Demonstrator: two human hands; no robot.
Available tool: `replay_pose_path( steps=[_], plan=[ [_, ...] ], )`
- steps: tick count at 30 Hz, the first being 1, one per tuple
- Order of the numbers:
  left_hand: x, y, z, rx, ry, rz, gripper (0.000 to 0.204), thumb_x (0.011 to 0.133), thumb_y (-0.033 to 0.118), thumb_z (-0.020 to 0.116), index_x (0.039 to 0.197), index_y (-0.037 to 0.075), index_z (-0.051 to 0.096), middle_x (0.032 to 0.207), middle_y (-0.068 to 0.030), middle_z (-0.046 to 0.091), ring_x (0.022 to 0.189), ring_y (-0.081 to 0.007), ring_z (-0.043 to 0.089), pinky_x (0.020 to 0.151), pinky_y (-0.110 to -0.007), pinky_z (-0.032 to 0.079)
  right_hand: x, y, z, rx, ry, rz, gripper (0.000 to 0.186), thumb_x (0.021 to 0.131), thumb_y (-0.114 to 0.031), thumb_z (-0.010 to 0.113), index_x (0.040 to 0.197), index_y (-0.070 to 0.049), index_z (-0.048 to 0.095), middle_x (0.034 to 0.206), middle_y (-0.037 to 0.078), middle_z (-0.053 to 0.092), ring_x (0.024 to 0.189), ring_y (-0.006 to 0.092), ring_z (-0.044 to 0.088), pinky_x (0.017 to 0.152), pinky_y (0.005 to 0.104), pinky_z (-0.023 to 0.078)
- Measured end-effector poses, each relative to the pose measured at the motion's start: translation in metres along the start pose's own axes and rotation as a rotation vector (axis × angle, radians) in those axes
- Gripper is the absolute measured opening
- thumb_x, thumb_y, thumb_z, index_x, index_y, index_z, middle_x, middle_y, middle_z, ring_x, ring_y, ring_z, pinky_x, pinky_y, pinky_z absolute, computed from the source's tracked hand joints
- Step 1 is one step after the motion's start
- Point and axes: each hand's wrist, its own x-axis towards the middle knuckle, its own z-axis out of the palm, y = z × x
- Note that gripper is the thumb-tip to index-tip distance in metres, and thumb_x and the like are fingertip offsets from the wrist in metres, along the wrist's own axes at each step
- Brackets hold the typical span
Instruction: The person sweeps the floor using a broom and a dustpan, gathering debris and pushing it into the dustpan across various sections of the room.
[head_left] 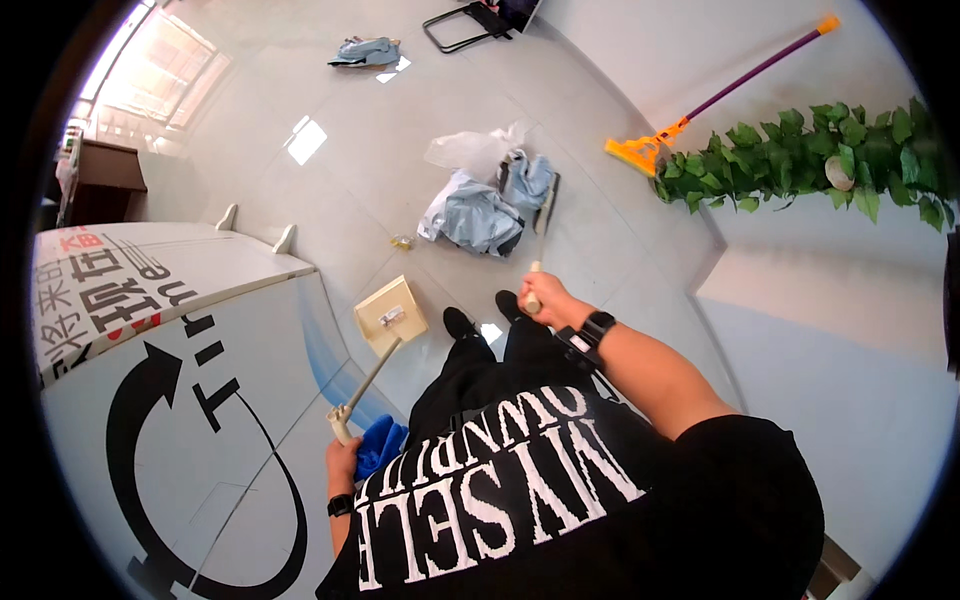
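Note:
My right hand is closed round the cream grip of a long-handled broom. The broom's dark head rests on the floor, against the right side of a heap of crumpled grey plastic bags. A whitish translucent bag lies at the far side of that heap. Down at the left, my left hand grips the top of a dustpan's handle. The cream dustpan sits on the floor with a small crumpled scrap in it. Beside the left hand hangs a bright blue bag or cloth; whether the hand holds it, I cannot tell.
A small yellowish wrapper lies between dustpan and heap. Farther off are another grey bag and a black folding frame. An orange mop leans by leafy garland at right. A printed white board stands close at left.

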Motion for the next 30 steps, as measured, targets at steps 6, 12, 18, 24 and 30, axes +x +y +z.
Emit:
replay_pose_path(
  steps=[6,12,18,24,30],
  plan=[
    [0.004,-0.009,0.004,-0.06,-0.018,-0.038,0.032,0.065,0.026,0.062,0.074,-0.004,0.059,0.063,-0.0125,0.06,0.057,-0.0217,0.057,0.055,-0.034,0.043,-0.003,-0.008,0.097,-0.065,-0.061,0.049,0.012,0.078,-0.009,0.046,0.072,-0.003,0.038,0.054,0.006,0.042,0.042,0.0165,0.041,0.036,0.0276,0.035],
    [0.02,-0.002,0.0,0.019,-0.012,0.003,0.032,0.065,0.027,0.062,0.075,-0.004,0.059,0.065,-0.0133,0.06,0.06,-0.0225,0.059,0.056,-0.034,0.044,-0.045,-0.05,0.074,-0.217,-0.244,0.033,0.009,0.082,-0.01,0.048,0.087,-0.007,0.041,0.059,-0.002,0.04,0.045,0.0041,0.037,0.038,0.0187,0.031],
    [0.034,0.01,-0.019,-0.033,-0.064,-0.008,0.03,0.066,0.024,0.062,0.078,-0.004,0.058,0.068,-0.014,0.061,0.063,-0.0219,0.059,0.058,-0.033,0.044,-0.103,-0.048,-0.012,-0.472,-0.06,-0.147,0.047,0.081,-0.01,0.049,0.125,-0.011,0.034,0.06,-0.002,0.04,0.046,0.0054,0.038,0.038,0.0192,0.033],
    [0.044,0.019,-0.03,-0.017,-0.023,0.017,0.03,0.067,0.023,0.061,0.078,-0.004,0.058,0.066,-0.0133,0.059,0.061,-0.0204,0.057,0.056,-0.033,0.043,-0.156,-0.025,-0.097,-0.406,0.247,-0.157,0.014,0.08,-0.012,0.05,0.091,-0.007,0.043,0.059,0.0,0.043,0.044,0.0086,0.041,0.038,0.0222,0.036],
    [0.055,0.052,-0.034,-0.103,0.029,0.098,0.028,0.067,0.022,0.061,0.076,-0.005,0.057,0.065,-0.0112,0.059,0.058,-0.0178,0.055,0.055,-0.032,0.042,-0.147,-0.007,-0.141,0.115,0.398,0.018,0.015,0.077,-0.006,0.052,0.071,-0.01,0.038,0.051,-0.001,0.042,0.042,0.0078,0.042,0.036,0.0197,0.035]
  ],
)
